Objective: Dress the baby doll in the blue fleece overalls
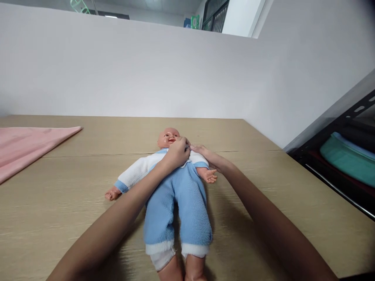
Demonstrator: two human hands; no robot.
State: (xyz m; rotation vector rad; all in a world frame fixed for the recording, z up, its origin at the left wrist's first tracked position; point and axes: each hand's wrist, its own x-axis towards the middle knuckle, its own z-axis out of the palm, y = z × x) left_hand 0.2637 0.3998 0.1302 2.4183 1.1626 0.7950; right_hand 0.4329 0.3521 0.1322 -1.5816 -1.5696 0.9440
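Observation:
A baby doll (170, 136) lies on its back on the table, head away from me. It wears a fleecy outfit (191, 199) with blue trousers, a white top and blue cuffs. My left hand (178, 151) is closed at the collar beside the doll's chin, pinching the cloth by the shoulder. Right against it, my right hand (203, 151) rests over the same shoulder, its fingertips pressed together on the outfit's edge. The exact spot between the fingertips is mostly hidden. The doll's two arms lie spread out to the sides.
A pink cloth (32, 146) lies flat on the wooden table (73, 226) at the left. A white partition wall (131, 70) stands behind the table. On the right, a black rack (328, 140) holds folded green and blue fabric (348, 160).

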